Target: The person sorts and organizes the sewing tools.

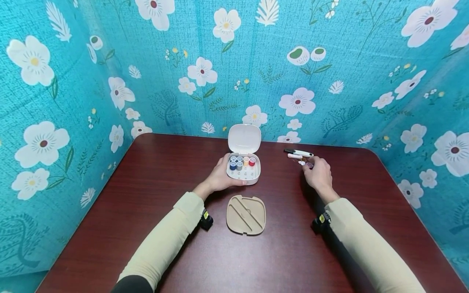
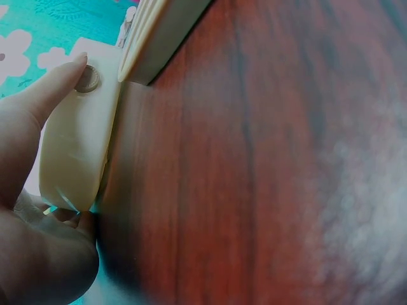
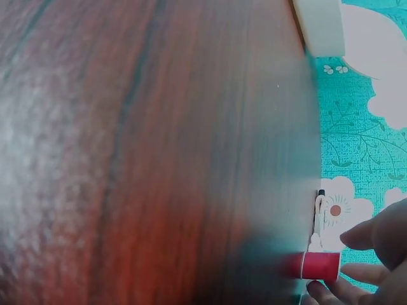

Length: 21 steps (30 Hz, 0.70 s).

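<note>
My left hand holds the side of a small white sewing box, its thumb near the round front button. The box's lid stands raised at the back. Inside are thread spools: several blue and grey ones, a cream one and a red one. Bare pegs line the front row. On the right, my right hand reaches to a red thread spool standing on the table. Its fingers lie beside the spool, while the thumb stays apart from it.
A beige tray with diagonal ridges lies in front of the box. Beyond my right hand are a black-and-white pen-like tool, a pale pink stick and small white pieces. Flowered teal cloth hangs behind the dark red table.
</note>
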Each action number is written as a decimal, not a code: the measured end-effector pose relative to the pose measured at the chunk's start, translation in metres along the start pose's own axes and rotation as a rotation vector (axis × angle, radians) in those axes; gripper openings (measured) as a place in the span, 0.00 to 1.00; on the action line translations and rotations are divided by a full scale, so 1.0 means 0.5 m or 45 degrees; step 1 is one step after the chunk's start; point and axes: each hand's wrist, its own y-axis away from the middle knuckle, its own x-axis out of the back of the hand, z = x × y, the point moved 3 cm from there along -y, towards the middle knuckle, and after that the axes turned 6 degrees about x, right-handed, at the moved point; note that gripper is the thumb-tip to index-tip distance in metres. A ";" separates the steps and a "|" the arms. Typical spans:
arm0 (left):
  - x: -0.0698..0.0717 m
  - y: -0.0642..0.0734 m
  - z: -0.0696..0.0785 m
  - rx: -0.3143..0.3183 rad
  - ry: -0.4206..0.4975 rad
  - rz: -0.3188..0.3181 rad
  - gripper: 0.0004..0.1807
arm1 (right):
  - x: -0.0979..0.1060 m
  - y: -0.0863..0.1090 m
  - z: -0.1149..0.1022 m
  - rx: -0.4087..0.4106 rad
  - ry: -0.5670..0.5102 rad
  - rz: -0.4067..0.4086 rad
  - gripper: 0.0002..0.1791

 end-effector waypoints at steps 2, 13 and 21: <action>0.000 0.000 0.000 0.002 0.001 0.000 0.64 | 0.000 -0.002 0.003 -0.003 -0.037 0.021 0.22; 0.001 0.005 0.004 0.006 0.016 0.002 0.65 | -0.002 -0.004 0.016 -0.024 -0.113 0.100 0.15; 0.000 0.004 0.002 0.006 0.011 0.004 0.65 | -0.006 0.000 0.010 0.008 -0.156 0.107 0.13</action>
